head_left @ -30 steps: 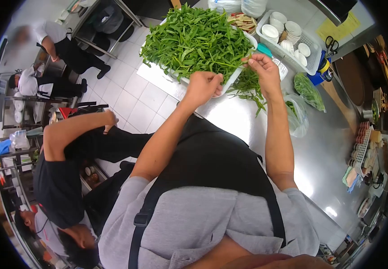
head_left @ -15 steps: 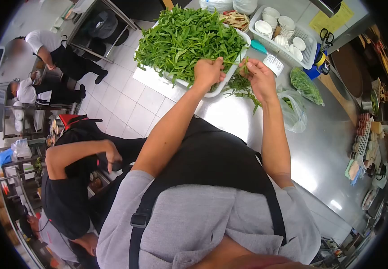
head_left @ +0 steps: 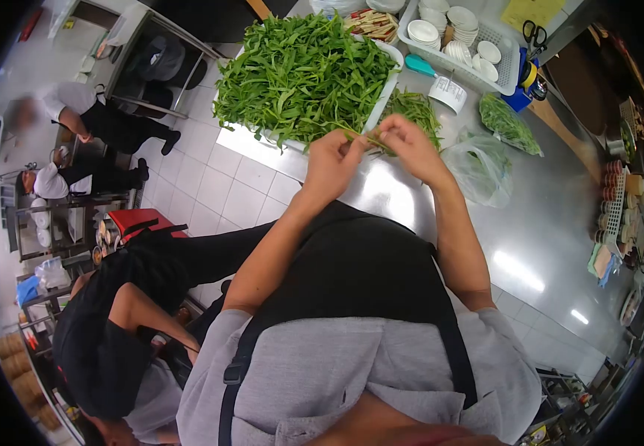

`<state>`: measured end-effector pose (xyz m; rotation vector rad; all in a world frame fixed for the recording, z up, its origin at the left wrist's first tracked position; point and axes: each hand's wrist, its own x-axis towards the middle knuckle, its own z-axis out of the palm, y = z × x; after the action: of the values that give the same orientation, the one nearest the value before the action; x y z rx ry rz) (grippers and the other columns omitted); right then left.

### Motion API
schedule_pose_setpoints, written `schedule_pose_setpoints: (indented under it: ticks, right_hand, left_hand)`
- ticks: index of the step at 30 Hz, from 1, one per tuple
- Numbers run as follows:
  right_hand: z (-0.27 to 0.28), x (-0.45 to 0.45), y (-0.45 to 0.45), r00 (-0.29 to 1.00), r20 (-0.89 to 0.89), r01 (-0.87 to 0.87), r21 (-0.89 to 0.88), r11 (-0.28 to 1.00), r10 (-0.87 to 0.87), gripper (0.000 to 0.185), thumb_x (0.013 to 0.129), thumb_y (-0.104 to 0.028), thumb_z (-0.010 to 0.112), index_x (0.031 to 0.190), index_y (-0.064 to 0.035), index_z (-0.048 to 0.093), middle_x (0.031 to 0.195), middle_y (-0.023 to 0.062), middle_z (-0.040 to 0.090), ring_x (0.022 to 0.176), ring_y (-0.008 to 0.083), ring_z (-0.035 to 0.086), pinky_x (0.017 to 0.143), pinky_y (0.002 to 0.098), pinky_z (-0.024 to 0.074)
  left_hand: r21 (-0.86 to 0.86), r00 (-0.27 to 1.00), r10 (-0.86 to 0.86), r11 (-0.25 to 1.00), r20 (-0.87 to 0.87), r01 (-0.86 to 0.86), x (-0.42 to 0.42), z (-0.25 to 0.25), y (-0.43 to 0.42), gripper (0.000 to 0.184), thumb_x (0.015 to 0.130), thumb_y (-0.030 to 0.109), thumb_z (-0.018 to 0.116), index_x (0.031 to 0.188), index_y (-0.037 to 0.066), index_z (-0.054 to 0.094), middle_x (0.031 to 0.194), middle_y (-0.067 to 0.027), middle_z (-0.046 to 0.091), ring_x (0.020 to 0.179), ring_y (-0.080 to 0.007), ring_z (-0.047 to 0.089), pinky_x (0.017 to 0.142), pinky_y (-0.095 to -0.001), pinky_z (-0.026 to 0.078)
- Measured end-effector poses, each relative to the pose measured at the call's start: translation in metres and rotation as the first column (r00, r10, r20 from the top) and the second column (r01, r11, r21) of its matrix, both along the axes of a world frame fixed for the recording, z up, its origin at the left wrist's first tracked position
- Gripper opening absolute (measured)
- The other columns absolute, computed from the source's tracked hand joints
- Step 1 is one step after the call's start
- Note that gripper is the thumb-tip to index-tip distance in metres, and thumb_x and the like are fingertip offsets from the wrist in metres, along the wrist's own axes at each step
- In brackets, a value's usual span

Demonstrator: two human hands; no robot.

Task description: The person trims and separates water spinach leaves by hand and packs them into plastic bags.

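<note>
Both hands meet in front of the black apron [head_left: 366,260], at the near right corner of a white tray [head_left: 390,83]. The left hand [head_left: 329,167] is closed, thumb against fingers, on one end of a thin green stem [head_left: 367,139]; the right hand [head_left: 417,154] pinches the same stem just beside it.

The tray is already heaped above its rim with loose leafy greens [head_left: 296,82]. A smaller pile of sprigs [head_left: 415,110] lies directly on the desk [head_left: 471,238], right of the tray, apparently still to be handled, so the work looks well advanced but unfinished. Whether the stem came from that pile cannot be told.

The desk is shiny metal. Near the sprigs are a thin plastic bag [head_left: 478,175], a packed bag of greens [head_left: 510,125] and a white labelled container [head_left: 448,94]. Farther back, a perforated basket [head_left: 514,68] holds small white dishes [head_left: 423,31], with black-handled scissors [head_left: 534,35] beyond it.

To the left, over the white tiled floor [head_left: 240,175], a co-worker in black [head_left: 102,349] bends low; two people in white tops [head_left: 65,100] stand farther off by the shelving.
</note>
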<state>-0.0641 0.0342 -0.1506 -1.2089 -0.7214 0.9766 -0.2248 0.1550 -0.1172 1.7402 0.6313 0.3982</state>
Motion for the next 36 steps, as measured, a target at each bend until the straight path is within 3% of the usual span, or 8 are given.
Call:
schedule_pose_setpoints:
  ticks: [2,6,10,15,18,22,28,36]
  right_hand:
    - [0.007,-0.006,-0.003,0.985,-0.01,-0.172,-0.059,0.983,0.172,0.009,0.098,0.0,0.056,0.107,0.0003,0.056,0.098,0.0083,0.069,0.091,0.0138,0.067,0.085,0.0271,0.0514]
    - [0.006,-0.008,-0.005,0.991,-0.124,0.039,-0.058,0.998,-0.046,0.019,0.095,0.003,0.06,0.114,0.0008,0.058,0.097,0.0076,0.067,0.088,0.0152,0.067,0.083,0.0283,0.0532]
    - [0.011,0.001,-0.011,0.969,-0.116,0.224,0.019,0.974,-0.22,0.03,0.097,0.005,0.056,0.127,0.0043,0.056,0.106,0.0123,0.069,0.089,0.0191,0.07,0.082,0.0309,0.0566]
    - [0.023,0.0,-0.011,0.932,-0.281,0.253,0.055,0.966,-0.228,0.027,0.097,0.001,0.055,0.124,0.0003,0.057,0.102,0.0098,0.066,0.091,0.0197,0.068,0.085,0.0309,0.0551]
    - [0.011,-0.002,-0.005,0.929,-0.31,0.244,0.101,0.965,-0.202,0.022,0.096,0.001,0.054,0.118,-0.0008,0.057,0.103,0.0102,0.066,0.09,0.0193,0.067,0.085,0.0316,0.0542]
    - [0.009,-0.013,-0.007,0.935,-0.3,0.218,0.062,0.974,-0.19,0.022,0.093,0.004,0.052,0.114,-0.0014,0.057,0.103,0.0104,0.066,0.09,0.0196,0.066,0.087,0.0331,0.0527]
    - [-0.023,0.003,-0.015,0.908,-0.215,0.388,0.1,0.916,-0.361,0.021,0.089,0.005,0.052,0.106,-0.0014,0.061,0.097,0.0074,0.065,0.074,0.012,0.059,0.071,0.0262,0.0483]
    - [0.019,0.006,0.0,0.932,-0.211,0.319,0.083,0.944,-0.296,0.019,0.093,-0.006,0.065,0.111,-0.0042,0.069,0.082,-0.004,0.061,0.065,0.0032,0.043,0.057,0.0212,0.0306]
  left_hand:
    - [0.144,0.989,-0.071,0.988,0.127,0.052,0.001,-0.004,-0.003,0.017,0.096,0.013,0.07,0.096,-0.004,0.07,0.095,-0.0075,0.07,0.072,-0.0106,0.066,0.061,-0.0233,0.049]
    - [0.4,0.985,-0.155,0.909,0.07,0.115,-0.005,0.016,0.022,0.016,0.094,0.008,0.071,0.107,-0.001,0.072,0.096,-0.0088,0.068,0.072,-0.012,0.064,0.064,-0.0245,0.051]
    - [0.352,1.0,0.019,0.936,-0.004,-0.016,-0.014,0.029,0.061,0.019,0.092,0.005,0.07,0.109,-0.004,0.073,0.084,-0.0104,0.071,0.068,-0.0119,0.063,0.064,-0.0248,0.051]
    - [0.325,0.96,-0.105,0.927,-0.26,0.19,0.01,0.022,0.062,0.022,0.09,0.004,0.066,0.108,-0.007,0.072,0.084,-0.0173,0.075,0.069,-0.023,0.073,0.066,-0.0349,0.057]
    - [0.559,0.843,-0.092,0.71,-0.53,0.429,0.031,0.014,0.058,0.024,0.083,0.014,0.072,0.099,-0.003,0.075,0.083,-0.0216,0.073,0.073,-0.0348,0.072,0.07,-0.0426,0.058]
    - [0.494,0.631,-0.011,0.612,-0.776,0.618,0.046,-0.006,0.056,0.024,0.078,0.022,0.076,0.086,-0.001,0.075,0.086,-0.0234,0.072,0.081,-0.0403,0.071,0.077,-0.0453,0.058]
    - [0.415,0.902,-0.141,0.852,-0.408,0.32,0.019,0.046,0.079,0.027,0.082,0.02,0.077,0.085,-0.006,0.07,0.07,-0.0175,0.068,0.066,-0.0243,0.068,0.062,-0.0367,0.052]
    - [-0.039,0.956,-0.286,0.958,-0.071,0.284,0.036,0.057,0.072,0.019,0.094,0.015,0.071,0.085,-0.001,0.067,0.074,-0.0003,0.065,0.064,-0.005,0.055,0.056,-0.0243,0.042]
